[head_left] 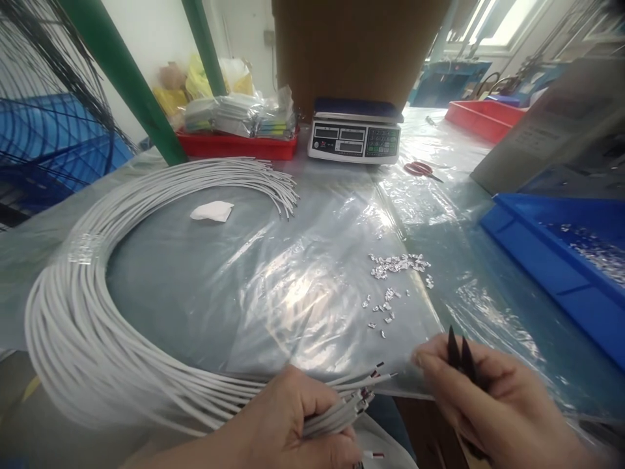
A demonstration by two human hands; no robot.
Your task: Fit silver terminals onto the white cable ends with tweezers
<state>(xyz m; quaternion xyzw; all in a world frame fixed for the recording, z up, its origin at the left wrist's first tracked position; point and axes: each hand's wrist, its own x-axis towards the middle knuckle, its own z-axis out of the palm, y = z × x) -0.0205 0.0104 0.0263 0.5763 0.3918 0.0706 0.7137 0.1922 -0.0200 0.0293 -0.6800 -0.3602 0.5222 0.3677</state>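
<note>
My left hand (pixel 293 423) is closed around the end of a bundle of white cables (pixel 68 326). Their cut ends, with dark and red inner wires showing, stick out past the fingers. The bundle curves in a big loop across the table, with clear tape around it at the left. In my right hand (pixel 493 397) are black tweezers (pixel 461 358), their two pointed tips facing up and slightly apart. The thumb and forefinger meet left of the tips; whether they pinch something small is unclear. Small shiny metal terminals (pixel 398 264) lie scattered on the table beyond my hands.
A white scale (pixel 354 140) stands at the back, beside a red tray (pixel 239 146) of bagged items. Red-handled scissors (pixel 422 169) lie to its right. A blue bin (pixel 551 260) with many small metal pieces is at the right. A crumpled white scrap (pixel 212 211) lies inside the cable loop.
</note>
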